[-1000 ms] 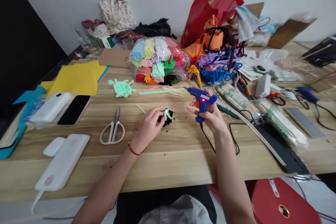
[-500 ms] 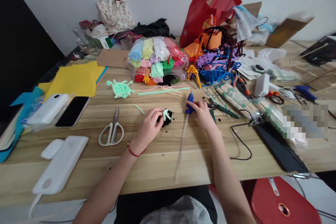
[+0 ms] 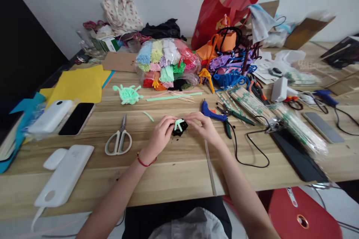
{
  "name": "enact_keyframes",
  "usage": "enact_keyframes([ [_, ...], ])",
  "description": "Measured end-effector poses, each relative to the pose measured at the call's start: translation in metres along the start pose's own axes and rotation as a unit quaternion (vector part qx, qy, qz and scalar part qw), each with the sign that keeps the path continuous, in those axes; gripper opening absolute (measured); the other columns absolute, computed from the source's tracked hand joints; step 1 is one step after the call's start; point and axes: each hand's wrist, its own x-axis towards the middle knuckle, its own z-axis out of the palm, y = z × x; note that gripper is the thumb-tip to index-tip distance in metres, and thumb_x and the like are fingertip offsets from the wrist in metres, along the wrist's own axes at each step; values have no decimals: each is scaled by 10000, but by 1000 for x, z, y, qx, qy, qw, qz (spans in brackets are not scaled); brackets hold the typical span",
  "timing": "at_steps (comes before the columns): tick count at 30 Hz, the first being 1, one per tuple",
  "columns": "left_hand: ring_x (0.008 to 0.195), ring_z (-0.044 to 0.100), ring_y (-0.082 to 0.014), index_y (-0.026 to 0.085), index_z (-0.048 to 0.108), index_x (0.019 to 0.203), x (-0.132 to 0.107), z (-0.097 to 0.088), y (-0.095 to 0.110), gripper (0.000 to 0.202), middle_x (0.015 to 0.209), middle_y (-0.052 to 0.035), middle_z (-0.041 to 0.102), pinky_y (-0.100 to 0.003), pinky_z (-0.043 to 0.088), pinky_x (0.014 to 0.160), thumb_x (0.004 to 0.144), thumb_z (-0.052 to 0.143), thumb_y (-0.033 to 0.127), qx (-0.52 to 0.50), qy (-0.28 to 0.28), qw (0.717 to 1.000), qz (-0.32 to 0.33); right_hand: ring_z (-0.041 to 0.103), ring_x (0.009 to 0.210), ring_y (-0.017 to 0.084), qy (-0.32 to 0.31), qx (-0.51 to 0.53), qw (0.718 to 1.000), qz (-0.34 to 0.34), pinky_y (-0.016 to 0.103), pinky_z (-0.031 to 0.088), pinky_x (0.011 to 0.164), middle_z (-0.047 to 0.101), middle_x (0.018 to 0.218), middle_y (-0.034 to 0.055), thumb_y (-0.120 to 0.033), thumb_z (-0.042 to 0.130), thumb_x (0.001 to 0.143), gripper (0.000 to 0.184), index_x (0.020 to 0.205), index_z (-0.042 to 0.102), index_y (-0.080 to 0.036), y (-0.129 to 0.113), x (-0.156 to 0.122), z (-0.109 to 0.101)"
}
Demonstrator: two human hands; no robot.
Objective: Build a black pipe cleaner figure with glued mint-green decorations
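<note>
- Nearest the viewer, a white power bank [image 3: 65, 175] lies flat at the left of the wooden table [image 3: 174, 171], with a smaller white case [image 3: 56, 158] just beside it.
- The left hand [image 3: 159, 136], a red cord at its wrist, pinches a small black fuzzy piece [image 3: 181, 129] between thumb and fingers; the piece sits at the table's middle, on or just above the wood.
- The right hand [image 3: 204, 127] meets it from the other side, fingertips closed on the same piece and on the pale green pipe-cleaner bit [image 3: 178, 124] stuck to its top.
- White-handled scissors [image 3: 120, 138] lie left of the hands, blades pointing away.
- A blue glue gun [image 3: 212, 111] rests on the table just beyond the right hand, its black cable looping right.
- Farther back lie a green pipe-cleaner figure [image 3: 128, 94], a clear bag of coloured pipe cleaners [image 3: 166, 63] and a red bag [image 3: 223, 3].
</note>
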Motion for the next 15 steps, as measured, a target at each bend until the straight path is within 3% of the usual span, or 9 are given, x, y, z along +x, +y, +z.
enact_keyframes([
  [6,1000,603,-165,204,553,942,-1,1,0,134,1033,-62,627,-328,501,884,905,459,116,-8,-6,1000,0,639,944,230,20,33,999,29,396,466,899,720,943,68,-381,621,842,180,888,715,-234,5,-2,9],
  [11,999,603,-170,205,558,941,-1,1,1,130,1036,-62,625,-335,504,881,908,457,129,-4,-5,1000,-4,645,923,207,-6,96,991,90,361,481,883,724,930,57,-425,555,874,263,905,711,-216,2,0,6],
  [15,1004,599,-177,203,558,937,-1,2,2,130,1040,-68,621,-351,503,882,907,456,129,-2,-10,1000,-3,656,935,207,-3,162,978,132,366,481,910,734,955,48,-442,621,821,263,906,727,-217,1,0,6],
])
